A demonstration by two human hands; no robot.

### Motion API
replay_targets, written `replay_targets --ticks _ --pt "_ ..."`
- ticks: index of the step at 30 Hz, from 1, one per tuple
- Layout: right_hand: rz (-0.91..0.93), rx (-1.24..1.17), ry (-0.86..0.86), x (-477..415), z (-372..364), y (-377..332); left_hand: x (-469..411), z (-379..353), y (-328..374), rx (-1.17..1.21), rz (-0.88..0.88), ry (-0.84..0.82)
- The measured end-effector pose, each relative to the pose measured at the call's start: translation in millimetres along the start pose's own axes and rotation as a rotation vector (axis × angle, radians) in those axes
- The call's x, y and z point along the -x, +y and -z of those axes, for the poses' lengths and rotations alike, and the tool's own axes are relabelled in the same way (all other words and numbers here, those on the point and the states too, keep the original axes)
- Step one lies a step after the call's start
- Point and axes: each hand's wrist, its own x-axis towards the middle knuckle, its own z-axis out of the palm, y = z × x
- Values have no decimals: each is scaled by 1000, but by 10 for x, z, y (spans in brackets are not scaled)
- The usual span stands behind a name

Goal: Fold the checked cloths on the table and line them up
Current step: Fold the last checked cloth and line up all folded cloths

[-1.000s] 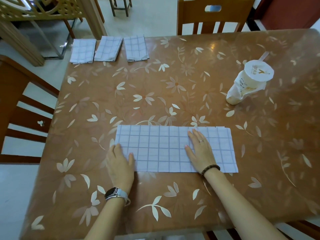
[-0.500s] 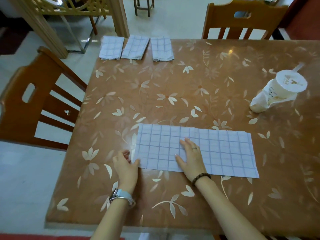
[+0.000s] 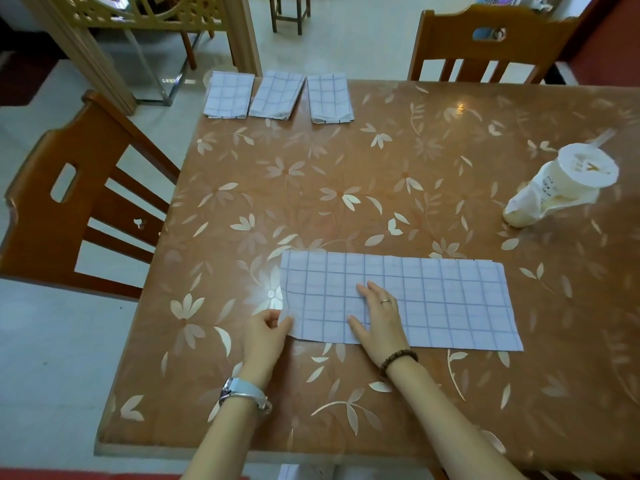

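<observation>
A white checked cloth (image 3: 443, 299), folded into a long strip, lies flat near the table's front edge. My left hand (image 3: 265, 336) pinches the cloth's near left corner, which is lifted slightly. My right hand (image 3: 379, 317) presses flat on the cloth left of its middle, fingers straight. Three folded checked cloths sit in a row at the far left corner of the table: one (image 3: 228, 95) at the left, one (image 3: 277, 95) in the middle, one (image 3: 330, 98) at the right.
The brown table (image 3: 398, 188) has a leaf-patterned cover. A plastic cup with a lid and straw (image 3: 561, 185) stands at the right. Wooden chairs stand at the left (image 3: 69, 209) and at the far side (image 3: 491, 46). The table's front edge is just below my wrists.
My left hand went from lying flat at the cloth's left edge to pinching its near left corner. My right hand slid left along the cloth. The camera view shifted left.
</observation>
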Motion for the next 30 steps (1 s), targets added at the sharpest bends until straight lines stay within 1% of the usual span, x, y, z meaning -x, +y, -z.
replay_targets --ticks 3,5,9,12,14,17,18,20,23,25,27,30 --pt "-14 -23 0 -19 36 -13 35 12 67 96 -78 -15" --pt "-18 -45 13 -58 87 -31 59 14 130 170 -98 -21" --pt "19 -120 42 -209 233 -119 76 39 277 492 -11 -117" --pt "32 -190 28 -354 373 -213 29 75 377 753 61 -124" --pt "46 -226 -17 -446 471 -294 32 119 477 831 73 -112" --pt "64 -276 -97 -575 553 -451 30 163 554 805 -4 -68" --pt "62 -325 -108 -606 550 -516 26 176 558 797 -15 -46" --pt "22 -503 -136 -634 490 -665 -4 185 529 789 -24 -9" --pt "-131 -809 -279 -569 295 -901 -32 159 456 764 2 43" --pt "-251 -875 -360 -505 144 -1004 -23 127 407 724 -7 50" --pt "-339 -918 -376 -463 4 -1041 -5 101 367 661 -34 45" --pt "-427 -987 -345 -432 -129 -1003 20 64 299 570 -104 2"
